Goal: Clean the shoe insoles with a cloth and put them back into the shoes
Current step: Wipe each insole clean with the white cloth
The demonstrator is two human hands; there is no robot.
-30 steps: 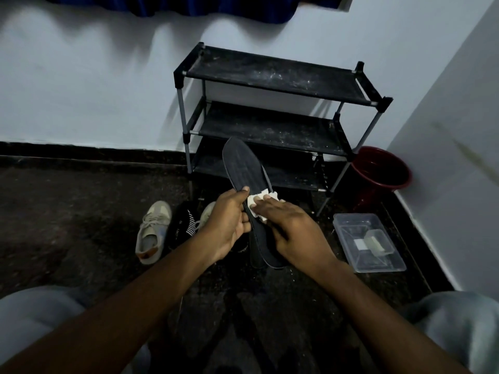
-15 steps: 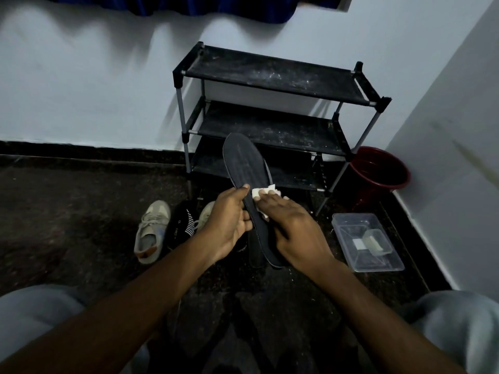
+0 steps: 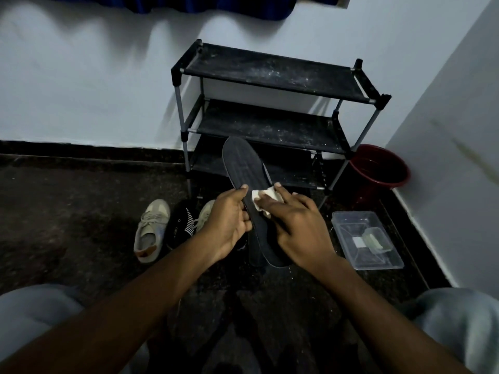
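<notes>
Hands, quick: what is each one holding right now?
Left hand: grips the dark insole by its edge.
Right hand: pinches a white cloth, pressing it on the insole.

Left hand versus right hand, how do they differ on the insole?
The left hand grips the dark insole by its left edge, thumb on top; the right hand holds a white cloth against its surface. The left hand carries no cloth; the right hand lies across the insole's lower half. Both touch the same insole.

faint lettering on black shoe (image 3: 178, 225), unreadable
</notes>
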